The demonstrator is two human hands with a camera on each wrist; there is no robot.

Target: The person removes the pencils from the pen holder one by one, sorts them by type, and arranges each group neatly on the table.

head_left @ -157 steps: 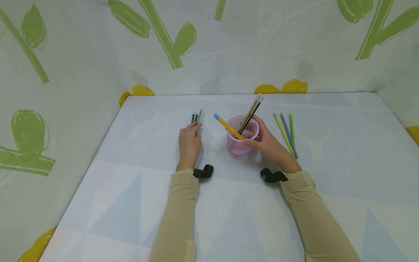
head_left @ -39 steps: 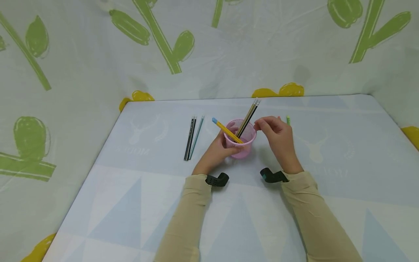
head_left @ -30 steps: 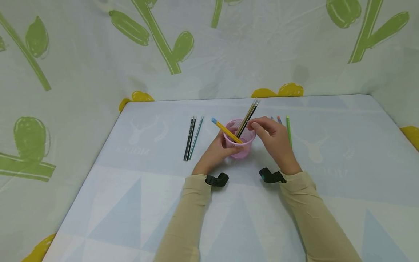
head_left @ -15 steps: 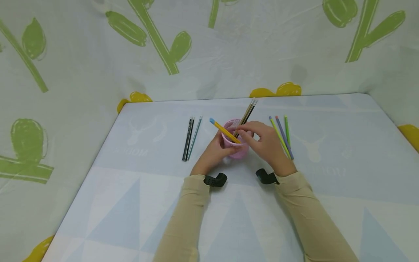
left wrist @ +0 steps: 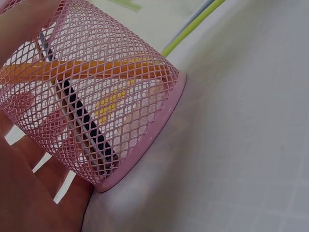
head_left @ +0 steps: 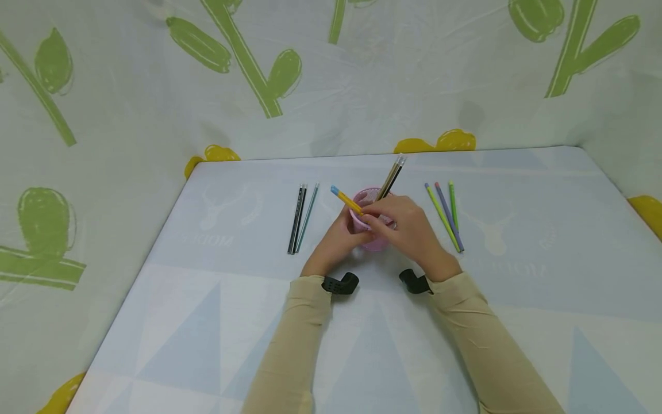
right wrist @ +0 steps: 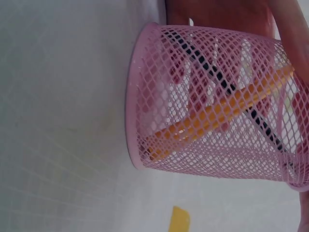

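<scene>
Well, left hand [head_left: 333, 242]: I curl it round the pink mesh pencil cup [head_left: 376, 244], mid-table [head_left: 380, 356].
Right hand [head_left: 408, 230]: my thumb and fingertips pinch the blue-ended yellow pencil [head_left: 345, 199] (perhaps two, I can't tell), lower end inside the cup.
Also in the cup: leaning gold and black pencils [head_left: 391, 177].
Cup's left: two black pencils [head_left: 297, 218], one teal pencil [head_left: 307, 218].
Cup's right: lime pencil [head_left: 442, 215], purple pencil [head_left: 448, 213], green pencil [head_left: 453, 200].

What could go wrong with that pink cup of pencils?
If the left hand loosens its grip on the pink mesh cup, the cup might tip, since the yellow pencils lean out over one side. The right hand pinches those pencils; lifting them could drag along the black pencil, which crosses them inside.
</scene>
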